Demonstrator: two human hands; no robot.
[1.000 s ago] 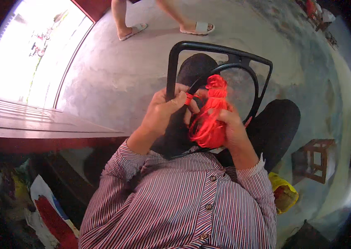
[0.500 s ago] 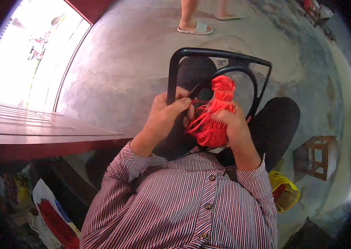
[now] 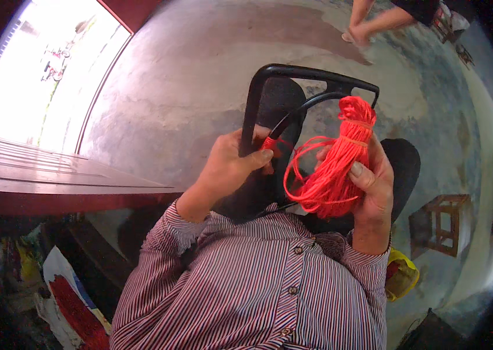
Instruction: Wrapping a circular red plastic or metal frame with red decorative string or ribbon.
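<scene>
A black tubular frame (image 3: pixel 310 71) with a curved inner bar (image 3: pixel 310 104) rests over my lap, between my knees. My left hand (image 3: pixel 223 166) closes on its left side, thumb and fingers pinching where red cord (image 3: pixel 268 143) winds round the inner bar. From there a loose strand runs toward a hank of red cord (image 3: pixel 340 175), bound near its top by bands of the same colour. The hank is gripped in my right hand (image 3: pixel 378 181), thumb across its front, loops hanging to the left. Some of my left fingers are hidden behind the frame.
A dark red panelled board (image 3: pixel 60 175) lies at left, below a bright doorway. Another person's bare legs (image 3: pixel 366 23) are at the upper right. On the right stand a small wooden stool (image 3: pixel 448 224) and a yellow container (image 3: pixel 403 274). A printed bag (image 3: pixel 74 303) sits lower left.
My right hand has moved right with the hank, drawing it away from the inner bar. The left hand stays at the frame. The other person has stepped to the right.
</scene>
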